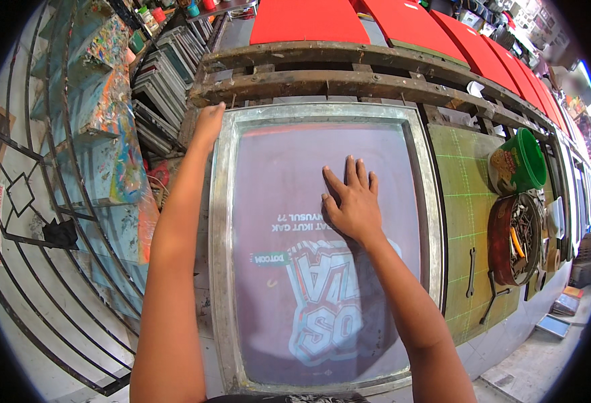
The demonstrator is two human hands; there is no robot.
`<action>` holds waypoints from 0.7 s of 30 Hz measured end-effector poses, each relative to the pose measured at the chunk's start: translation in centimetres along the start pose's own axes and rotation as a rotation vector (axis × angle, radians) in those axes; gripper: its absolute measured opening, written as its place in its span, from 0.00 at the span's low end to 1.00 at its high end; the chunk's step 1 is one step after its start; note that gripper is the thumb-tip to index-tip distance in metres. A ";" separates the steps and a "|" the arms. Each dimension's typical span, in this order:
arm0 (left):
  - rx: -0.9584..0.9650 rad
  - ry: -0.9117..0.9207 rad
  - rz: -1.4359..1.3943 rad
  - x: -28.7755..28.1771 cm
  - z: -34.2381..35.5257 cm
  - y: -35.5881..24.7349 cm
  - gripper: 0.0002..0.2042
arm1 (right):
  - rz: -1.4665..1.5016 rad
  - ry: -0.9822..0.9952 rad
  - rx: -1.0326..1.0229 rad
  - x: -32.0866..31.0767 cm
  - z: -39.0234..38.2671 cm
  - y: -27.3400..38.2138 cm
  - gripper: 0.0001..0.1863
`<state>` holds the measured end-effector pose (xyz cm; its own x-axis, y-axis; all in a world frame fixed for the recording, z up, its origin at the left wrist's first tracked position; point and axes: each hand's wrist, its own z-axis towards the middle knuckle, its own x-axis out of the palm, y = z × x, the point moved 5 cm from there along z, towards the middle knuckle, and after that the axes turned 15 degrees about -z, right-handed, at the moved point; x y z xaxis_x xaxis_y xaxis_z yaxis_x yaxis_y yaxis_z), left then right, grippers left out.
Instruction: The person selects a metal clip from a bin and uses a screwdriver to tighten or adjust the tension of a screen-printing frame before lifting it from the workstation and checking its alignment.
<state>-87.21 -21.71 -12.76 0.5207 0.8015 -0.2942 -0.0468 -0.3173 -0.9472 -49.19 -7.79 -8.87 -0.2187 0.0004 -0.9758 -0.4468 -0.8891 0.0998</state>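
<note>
A large screen-printing frame point(225, 282) with a metal rim lies in front of me. Its stretched purple-grey mesh point(275, 168) carries a printed design of block letters, seen upside down. My left hand point(208, 125) is at the frame's far left corner, its fingers bent round the edge and partly hidden. Flat on the mesh, right of the middle, rests my right hand point(354, 201) with its fingers spread and nothing in it. My right forearm covers part of the lettering.
Red boards point(309, 23) lie beyond wooden rails point(295, 84). On the right, a green cutting mat point(460, 201) holds a green bucket point(525, 161), a tin of small metal parts point(516, 238) and a wrench point(471, 272). Stacked frames point(164, 87) and a black metal railing point(47, 248) stand left.
</note>
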 end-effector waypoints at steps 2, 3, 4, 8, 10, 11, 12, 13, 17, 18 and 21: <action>0.155 -0.136 0.100 0.0 -6.9 -1.0 0.29 | 0.002 -0.006 0.011 -0.1 -0.2 -0.3 0.28; 0.175 -0.116 0.202 -0.3 -10.9 -0.7 0.31 | 0.007 -0.008 0.006 -0.1 -0.2 -0.2 0.28; 0.239 -0.079 0.234 -0.9 -15.4 0.0 0.32 | 0.016 -0.012 0.000 -0.1 -0.2 0.1 0.27; 0.103 -0.036 0.369 -1.3 -28.2 0.7 0.36 | 0.033 -0.032 -0.002 -0.1 -0.4 0.1 0.27; 0.052 -0.072 0.316 -0.7 -30.8 1.3 0.35 | 0.038 -0.040 0.004 0.1 -0.4 -0.1 0.27; 0.060 -0.088 0.364 -0.6 -31.2 1.3 0.34 | 0.041 -0.045 -0.003 0.2 -0.3 -0.1 0.27; 0.071 -0.106 0.407 -0.5 -30.9 1.4 0.33 | 0.038 -0.043 -0.006 0.2 -0.3 0.0 0.27; 0.081 -0.125 0.451 -0.5 -30.6 1.2 0.32 | 0.031 -0.048 -0.002 0.2 -0.1 0.0 0.27; 0.102 -0.154 0.401 0.2 -30.3 -0.1 0.29 | 0.007 -0.060 0.002 0.6 0.0 -0.5 0.28; 0.079 -0.153 0.428 0.5 -30.5 -1.2 0.28 | 0.007 -0.069 0.002 0.7 0.0 -0.6 0.28; 0.038 -0.145 0.434 0.4 -30.5 -1.6 0.29 | 0.005 -0.059 0.003 0.7 -0.2 -0.4 0.27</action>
<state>-60.92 -36.38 -7.47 0.3214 0.6618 -0.6773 -0.2665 -0.6231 -0.7353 -48.99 -7.47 -9.64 -0.2718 0.0228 -0.9621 -0.4478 -0.8879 0.1054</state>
